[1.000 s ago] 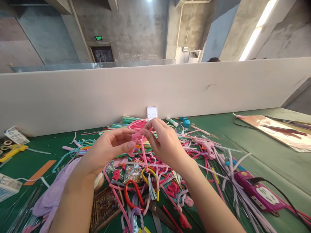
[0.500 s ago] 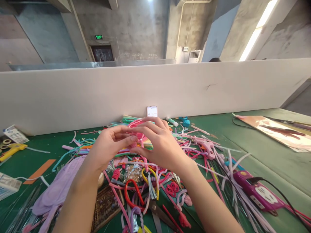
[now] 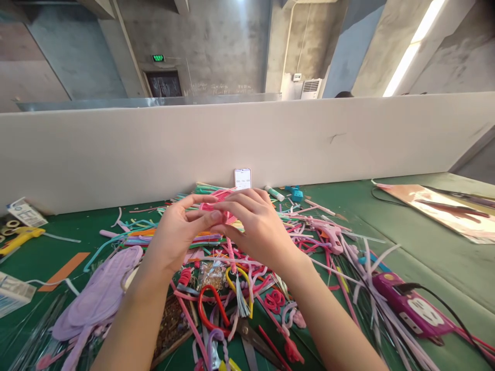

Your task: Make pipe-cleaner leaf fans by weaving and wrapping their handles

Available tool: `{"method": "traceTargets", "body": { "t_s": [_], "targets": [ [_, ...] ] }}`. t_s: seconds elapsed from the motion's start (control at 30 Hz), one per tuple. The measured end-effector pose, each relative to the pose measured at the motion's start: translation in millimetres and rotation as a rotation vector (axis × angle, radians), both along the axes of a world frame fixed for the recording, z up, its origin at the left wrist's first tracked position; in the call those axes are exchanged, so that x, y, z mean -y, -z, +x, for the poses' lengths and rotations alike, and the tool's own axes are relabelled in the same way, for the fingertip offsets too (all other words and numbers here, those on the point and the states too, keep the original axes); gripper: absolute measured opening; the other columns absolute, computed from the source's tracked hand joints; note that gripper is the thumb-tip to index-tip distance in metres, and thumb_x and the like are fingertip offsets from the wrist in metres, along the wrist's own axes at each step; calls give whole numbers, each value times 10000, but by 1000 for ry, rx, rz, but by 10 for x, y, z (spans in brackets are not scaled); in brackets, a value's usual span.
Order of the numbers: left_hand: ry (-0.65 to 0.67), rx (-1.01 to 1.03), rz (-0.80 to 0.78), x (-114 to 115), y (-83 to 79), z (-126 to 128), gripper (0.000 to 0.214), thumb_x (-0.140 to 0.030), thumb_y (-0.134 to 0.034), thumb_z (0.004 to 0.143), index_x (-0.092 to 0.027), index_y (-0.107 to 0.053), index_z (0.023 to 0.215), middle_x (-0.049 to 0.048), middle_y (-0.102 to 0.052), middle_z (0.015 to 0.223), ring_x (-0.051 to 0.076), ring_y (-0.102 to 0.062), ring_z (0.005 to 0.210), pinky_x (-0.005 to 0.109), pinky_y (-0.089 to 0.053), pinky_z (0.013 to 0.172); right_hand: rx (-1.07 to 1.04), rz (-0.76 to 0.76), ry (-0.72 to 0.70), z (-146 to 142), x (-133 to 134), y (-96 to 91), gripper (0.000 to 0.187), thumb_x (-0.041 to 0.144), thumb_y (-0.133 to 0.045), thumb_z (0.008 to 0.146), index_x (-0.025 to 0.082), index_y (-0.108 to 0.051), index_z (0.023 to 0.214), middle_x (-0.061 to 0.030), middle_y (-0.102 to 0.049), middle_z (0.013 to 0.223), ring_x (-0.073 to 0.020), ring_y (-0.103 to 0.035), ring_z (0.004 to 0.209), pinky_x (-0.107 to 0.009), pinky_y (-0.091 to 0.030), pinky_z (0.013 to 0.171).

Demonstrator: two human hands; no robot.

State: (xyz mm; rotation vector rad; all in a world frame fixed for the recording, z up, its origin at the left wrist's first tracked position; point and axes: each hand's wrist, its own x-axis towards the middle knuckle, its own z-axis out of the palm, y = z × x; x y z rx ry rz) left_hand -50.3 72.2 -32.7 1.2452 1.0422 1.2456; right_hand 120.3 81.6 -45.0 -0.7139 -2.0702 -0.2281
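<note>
Over the middle of the cluttered table, both hands meet at a pink pipe-cleaner piece (image 3: 218, 197) made of rows of bent stems. My left hand (image 3: 187, 224) is closed on its left side, thumb and fingers pinching near the right fingertips. My right hand (image 3: 255, 221) curls over from the right and covers much of the piece. Just below them a twisted pink stem (image 3: 231, 253) slants down, with a silver tassel (image 3: 242, 299) at its lower end. Whether the stem joins the held piece is hidden by the fingers.
Loose pipe cleaners surround scissors with red handles (image 3: 204, 309) and a bead packet (image 3: 212, 275). A lilac fuzzy piece (image 3: 98, 296) lies left, near a yellow glue gun (image 3: 23, 238). At right lies a purple corded device (image 3: 410, 304). A phone (image 3: 243, 178) leans on the white partition (image 3: 154, 154).
My left hand has moved slightly right and my fingers have drawn closer together over the pink piece. The left forearm has shifted right, uncovering more of the lilac piece.
</note>
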Motion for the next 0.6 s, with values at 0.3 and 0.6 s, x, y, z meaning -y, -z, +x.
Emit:
{"method": "traceTargets", "body": {
  "t_s": [0.3,0.6],
  "targets": [
    [-9,48,-35,-48,54,-69,476,-340,-906,606,-156,-710,999,38,-753,696,143,-699,628,238,-579,661,15,16,34,-22,-14,31,137,237,-574,947,183,-679,1016,-66,-743,991,-219,-625,981,-365,-424,891],
    [77,197,-27,-60,88,25,372,-325,-898,625,-115,-762,901,73,-753,827,137,-682,761,218,-562,726,-45,84,40,-66,-49,62,167,255,-515,985,181,-660,950,-63,-745,932,-208,-634,904,-369,-429,880]
  ]
}}
